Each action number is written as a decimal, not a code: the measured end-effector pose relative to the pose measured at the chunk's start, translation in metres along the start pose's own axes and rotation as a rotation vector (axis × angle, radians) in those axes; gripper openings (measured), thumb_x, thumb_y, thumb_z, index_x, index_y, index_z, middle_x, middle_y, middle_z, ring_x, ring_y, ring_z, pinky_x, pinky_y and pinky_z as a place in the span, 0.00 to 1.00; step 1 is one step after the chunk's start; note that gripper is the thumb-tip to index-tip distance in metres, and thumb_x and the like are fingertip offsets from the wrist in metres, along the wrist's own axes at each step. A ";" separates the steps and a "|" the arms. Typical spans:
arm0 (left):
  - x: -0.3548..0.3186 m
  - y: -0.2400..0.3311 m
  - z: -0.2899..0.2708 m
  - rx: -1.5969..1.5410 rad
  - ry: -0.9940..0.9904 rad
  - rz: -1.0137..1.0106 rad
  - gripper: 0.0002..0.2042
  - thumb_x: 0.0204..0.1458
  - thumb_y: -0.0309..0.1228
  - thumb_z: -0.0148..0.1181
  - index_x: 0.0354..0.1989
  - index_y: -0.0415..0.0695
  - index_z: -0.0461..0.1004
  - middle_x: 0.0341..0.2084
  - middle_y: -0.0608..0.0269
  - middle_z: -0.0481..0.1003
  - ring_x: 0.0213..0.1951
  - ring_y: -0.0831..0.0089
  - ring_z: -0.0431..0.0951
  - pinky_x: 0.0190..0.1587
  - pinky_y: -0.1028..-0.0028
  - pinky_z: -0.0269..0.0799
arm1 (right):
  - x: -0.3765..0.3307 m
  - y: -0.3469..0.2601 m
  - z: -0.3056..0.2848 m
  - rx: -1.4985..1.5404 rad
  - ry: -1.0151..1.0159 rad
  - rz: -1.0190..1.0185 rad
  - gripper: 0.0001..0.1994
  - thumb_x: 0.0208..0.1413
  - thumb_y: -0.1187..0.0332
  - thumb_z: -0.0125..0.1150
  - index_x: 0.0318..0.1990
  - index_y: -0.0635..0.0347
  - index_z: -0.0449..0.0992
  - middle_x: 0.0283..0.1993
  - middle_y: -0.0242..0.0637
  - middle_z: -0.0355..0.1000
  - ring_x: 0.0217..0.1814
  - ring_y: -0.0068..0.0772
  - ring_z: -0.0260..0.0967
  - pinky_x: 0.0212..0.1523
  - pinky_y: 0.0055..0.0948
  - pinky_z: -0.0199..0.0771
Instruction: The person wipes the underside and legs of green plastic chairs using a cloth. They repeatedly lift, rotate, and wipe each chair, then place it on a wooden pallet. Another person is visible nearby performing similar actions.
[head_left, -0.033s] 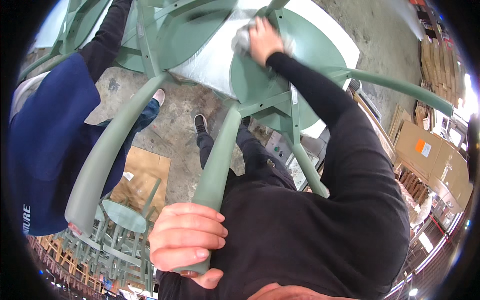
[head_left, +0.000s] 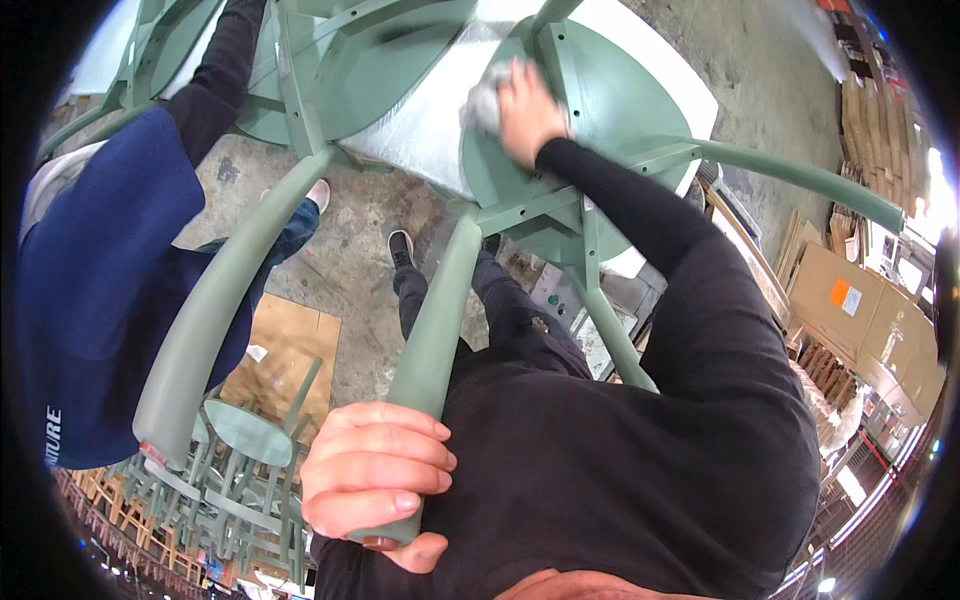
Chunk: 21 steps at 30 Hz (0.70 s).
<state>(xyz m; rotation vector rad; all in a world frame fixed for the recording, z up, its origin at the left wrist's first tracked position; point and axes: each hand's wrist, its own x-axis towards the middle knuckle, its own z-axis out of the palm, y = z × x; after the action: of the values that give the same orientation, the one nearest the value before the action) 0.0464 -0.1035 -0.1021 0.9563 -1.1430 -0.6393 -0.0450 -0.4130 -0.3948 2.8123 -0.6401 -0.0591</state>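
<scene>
A pale green chair (head_left: 600, 110) lies upturned on a white-topped table (head_left: 420, 140), its legs pointing toward me. My left hand (head_left: 375, 475) is wrapped around the end of one chair leg (head_left: 435, 320), close to my chest. Reaching out in a black sleeve, my right hand (head_left: 530, 110) presses a grey cloth (head_left: 485, 100) against the underside of the round seat. The cloth sits at the seat's left edge, partly under my fingers.
On the left a person in a blue top (head_left: 100, 290) reaches to a second upturned green chair (head_left: 350, 70), whose leg (head_left: 200, 330) slants toward me. Several green chairs (head_left: 230, 470) are stacked at lower left. Cardboard boxes (head_left: 860, 300) stand at right, and a wooden board (head_left: 290, 340) lies on the concrete floor.
</scene>
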 end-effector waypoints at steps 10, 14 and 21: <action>-0.001 0.002 0.000 -0.025 -0.035 0.051 0.24 0.49 0.35 0.74 0.47 0.37 0.66 0.27 0.53 0.79 0.27 0.59 0.84 0.36 0.57 0.85 | 0.079 0.062 -0.023 0.129 0.106 0.153 0.15 0.57 0.70 0.56 0.50 0.63 0.78 0.65 0.52 0.67 0.67 0.50 0.65 0.61 0.42 0.73; -0.003 -0.002 -0.002 0.000 -0.029 0.009 0.25 0.49 0.34 0.74 0.48 0.37 0.67 0.27 0.52 0.79 0.27 0.58 0.84 0.36 0.57 0.85 | -0.025 -0.032 -0.020 0.211 -0.007 0.028 0.22 0.56 0.67 0.60 0.59 0.51 0.77 0.56 0.39 0.69 0.62 0.45 0.68 0.59 0.46 0.75; 0.001 0.000 -0.004 -0.064 -0.085 0.056 0.24 0.49 0.34 0.73 0.48 0.37 0.67 0.28 0.51 0.79 0.28 0.58 0.84 0.36 0.57 0.85 | 0.054 0.083 -0.033 0.175 -0.057 0.055 0.13 0.59 0.68 0.58 0.52 0.50 0.73 0.51 0.42 0.71 0.57 0.45 0.73 0.48 0.43 0.83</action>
<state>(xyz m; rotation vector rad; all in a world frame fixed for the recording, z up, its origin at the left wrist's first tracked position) 0.0501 -0.1028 -0.1020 0.8466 -1.2130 -0.6729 -0.0285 -0.5007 -0.3405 2.9680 -0.7712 -0.0767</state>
